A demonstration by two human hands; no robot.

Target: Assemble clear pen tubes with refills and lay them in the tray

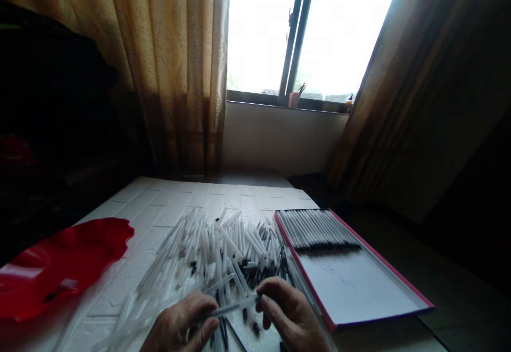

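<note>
Left hand (183,320) and right hand (290,312) pinch a tube (236,305); a box (359,291) holds aligned pens (315,228).

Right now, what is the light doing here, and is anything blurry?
In the head view, the window glares nearly white; the right curtain dims into shadow; the near edge of the red tray is blurred, and clear tubes beside the left hand look soft.

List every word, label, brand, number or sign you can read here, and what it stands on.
Readable text: none.
Faint marks inside the red-edged tray: too blurred to tell if writing.
Pale patch in the red basin: label or glare, cannot tell.
Held clear tube: no lettering shows.
</note>
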